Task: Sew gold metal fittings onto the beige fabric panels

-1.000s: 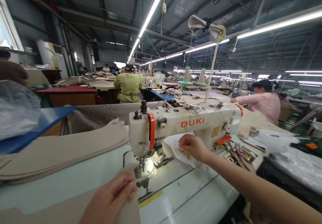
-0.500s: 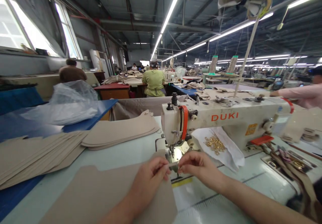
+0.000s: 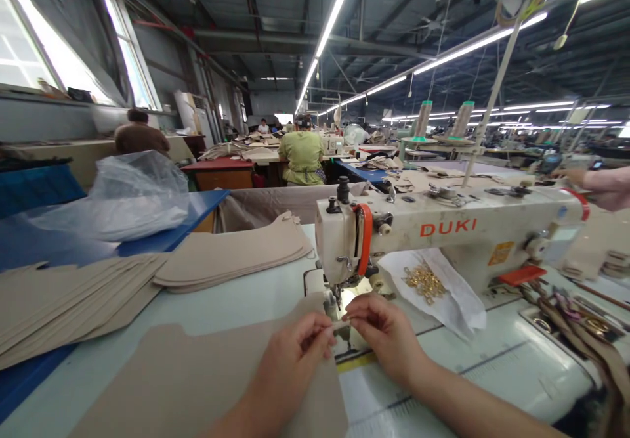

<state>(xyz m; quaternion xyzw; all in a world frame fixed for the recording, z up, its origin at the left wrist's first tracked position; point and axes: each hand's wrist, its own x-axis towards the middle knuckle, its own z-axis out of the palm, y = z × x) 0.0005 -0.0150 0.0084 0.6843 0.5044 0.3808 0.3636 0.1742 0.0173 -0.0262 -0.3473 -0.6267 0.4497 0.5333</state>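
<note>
Near field: left hand (image 3: 290, 352) rests on top of a large beige cut panel (image 3: 197, 385) that lies flat on the pale table (image 3: 236, 303), in front of the DUKI sewing machine (image 3: 447, 228). Thumb and forefinger are pressed together at the panel's far right corner. The right hand (image 3: 384, 333) meets it from the other side, fingertips closed in a pinch on a small pale piece (image 3: 339, 325). Too small to tell what it is.

Both pinches sit directly in front of the machine's needle and presser foot (image 3: 338, 293). The panel corner is at the foot; whether it is under it, cannot tell.

Progress, judged: no stitch line shows on the panel, so sewing on this piece looks not yet started; positioning only.

Just right of the needle, under the machine arm: a white sheet (image 3: 457, 300) carrying a heap of small gold metal fittings (image 3: 423, 280). Further right of the machine: beige straps with rings (image 3: 581, 326).

Left of the machine: two stacks of beige cut panels (image 3: 231, 254), (image 3: 73, 300). I see no seams on them. Behind these, a clear plastic bag (image 3: 128, 195) on a blue board (image 3: 197, 211).

Behind the machine: thread cones (image 3: 423, 119), a seated person in a green top (image 3: 302, 155), and a co-worker's pink sleeve (image 3: 610, 188) at the right edge.
</note>
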